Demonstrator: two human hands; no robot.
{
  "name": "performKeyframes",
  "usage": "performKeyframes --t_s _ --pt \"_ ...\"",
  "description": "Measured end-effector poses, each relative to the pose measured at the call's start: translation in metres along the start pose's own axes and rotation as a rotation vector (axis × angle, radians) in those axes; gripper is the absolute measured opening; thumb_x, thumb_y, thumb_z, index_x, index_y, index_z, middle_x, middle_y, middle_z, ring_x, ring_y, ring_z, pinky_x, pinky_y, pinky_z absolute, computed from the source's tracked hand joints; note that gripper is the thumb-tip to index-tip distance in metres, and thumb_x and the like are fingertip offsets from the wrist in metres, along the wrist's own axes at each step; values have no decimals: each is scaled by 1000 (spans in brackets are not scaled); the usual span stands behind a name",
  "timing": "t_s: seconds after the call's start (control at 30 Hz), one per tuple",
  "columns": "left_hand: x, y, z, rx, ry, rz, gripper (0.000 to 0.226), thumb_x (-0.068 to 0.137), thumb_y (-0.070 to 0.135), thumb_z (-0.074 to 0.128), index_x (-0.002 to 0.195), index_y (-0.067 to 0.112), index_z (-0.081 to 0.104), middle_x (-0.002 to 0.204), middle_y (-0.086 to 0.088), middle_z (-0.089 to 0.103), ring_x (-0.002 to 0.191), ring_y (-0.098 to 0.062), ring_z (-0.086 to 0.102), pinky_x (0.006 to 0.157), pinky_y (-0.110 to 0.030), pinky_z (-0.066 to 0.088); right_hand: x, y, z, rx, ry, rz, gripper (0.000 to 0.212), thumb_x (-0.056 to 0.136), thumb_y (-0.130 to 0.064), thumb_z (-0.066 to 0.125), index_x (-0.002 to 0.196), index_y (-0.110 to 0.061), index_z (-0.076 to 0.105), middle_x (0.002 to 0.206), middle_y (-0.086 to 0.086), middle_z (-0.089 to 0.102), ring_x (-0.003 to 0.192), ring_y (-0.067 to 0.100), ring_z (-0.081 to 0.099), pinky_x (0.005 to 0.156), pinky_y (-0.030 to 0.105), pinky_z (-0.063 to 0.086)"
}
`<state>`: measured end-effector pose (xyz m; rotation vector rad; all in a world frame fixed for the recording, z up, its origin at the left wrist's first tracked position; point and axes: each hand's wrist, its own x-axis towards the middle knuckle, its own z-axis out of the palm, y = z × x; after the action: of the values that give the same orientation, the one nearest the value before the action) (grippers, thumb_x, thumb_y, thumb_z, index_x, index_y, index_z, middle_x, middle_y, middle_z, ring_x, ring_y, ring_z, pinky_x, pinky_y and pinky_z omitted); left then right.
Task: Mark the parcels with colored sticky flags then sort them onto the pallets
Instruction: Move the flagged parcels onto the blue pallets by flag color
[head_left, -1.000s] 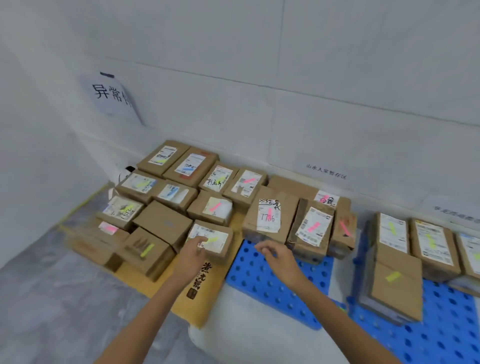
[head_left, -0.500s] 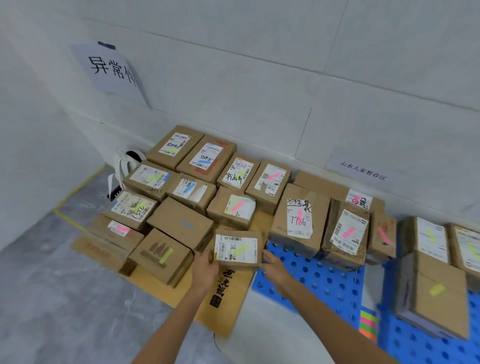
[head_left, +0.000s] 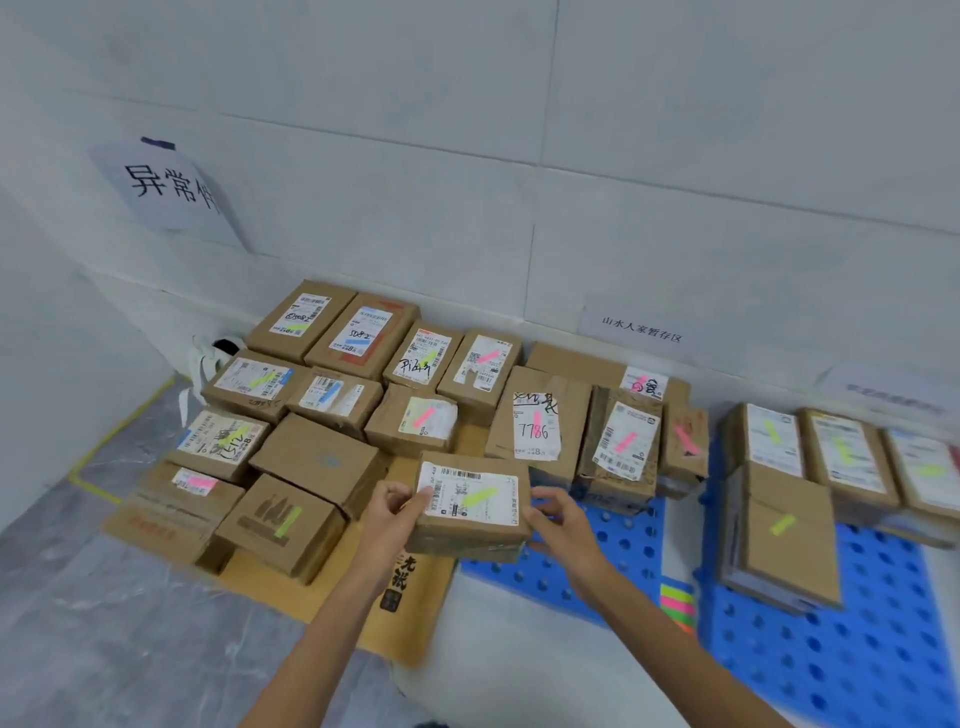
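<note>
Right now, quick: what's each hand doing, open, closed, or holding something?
Left hand: closed on the left end of the parcel with the green flag.
Right hand: closed on the same parcel's right end.

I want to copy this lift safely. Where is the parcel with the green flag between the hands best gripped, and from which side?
Grip the parcel by its two short ends, left hand coming from the left and right hand from the right. It is flat and wide with its label up, so end grips probably keep it level and leave the green flag uncovered.
</note>
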<state>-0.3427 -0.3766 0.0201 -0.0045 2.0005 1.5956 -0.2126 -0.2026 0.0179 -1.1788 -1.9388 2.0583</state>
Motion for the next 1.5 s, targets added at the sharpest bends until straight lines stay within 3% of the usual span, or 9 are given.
performKeyframes --t_s 0.2,0.33,0.53,0.67,0.87,1.0,1.13,1.27,1.5 --pt "-34 49 61 10 -319 143 15 85 11 65 86 12 51 93 1 73 82 -15 69 65 -23 53 -34 -24 -92 13 -103 -55 39 85 -26 66 119 -33 49 119 -2 55 105 15 58 85 35 55" --pt "-50 64 134 51 -487 167 13 84 9 67 88 15 55 105 -6 71 96 -25 67 79 -35 54 -62 -11 -173 94 -258 76 41 85 -37 64 124 -35 50 109 3 68 100 17 66 86 38 54" --pt "-86 70 254 130 -639 278 17 91 18 59 108 21 61 118 3 64 111 -10 59 80 -20 51 -100 22 -272 273 34 23 42 85 -39 61 122 -19 57 97 2 71 87 14 68 69 28 55" --pt "-106 57 326 232 -703 349 34 95 17 53 128 22 51 134 6 52 126 -7 46 102 -25 40 -118 47 -332 358 285 -31 39 84 -41 60 118 -22 56 108 5 68 97 17 66 72 31 56" --pt "-119 5 410 716 -721 608 51 96 18 49 143 20 33 148 2 33 138 -14 28 111 -28 27 -116 98 -405 375 649 -2 47 85 -44 59 122 -19 47 108 1 61 95 12 58 69 25 45" --pt "-116 -36 438 1314 -719 730 57 95 24 47 147 20 24 156 -7 13 144 -30 9 113 -43 21 -94 136 -434 385 631 112 58 85 -42 61 132 -15 39 116 9 58 97 21 61 78 37 54" --pt "-121 -46 453 1443 -656 754 63 94 21 49 149 25 18 158 -4 1 145 -32 -1 118 -45 11 -69 156 -442 465 529 260 57 90 -32 58 137 -13 33 128 11 48 112 29 53 88 40 50" --pt "-121 -45 460 1488 -665 758 67 92 16 48 149 26 15 158 -4 1 145 -30 0 118 -42 12 -50 164 -446 263 546 268 59 94 -37 48 143 -13 27 137 9 42 125 29 43 103 44 40" --pt "-127 -48 461 1489 -711 637 83 82 21 57 150 26 9 158 -3 -6 145 -29 -8 118 -45 5 -26 193 -452 -207 514 307 55 93 -43 45 139 -14 36 132 21 42 114 35 46 96 49 43"
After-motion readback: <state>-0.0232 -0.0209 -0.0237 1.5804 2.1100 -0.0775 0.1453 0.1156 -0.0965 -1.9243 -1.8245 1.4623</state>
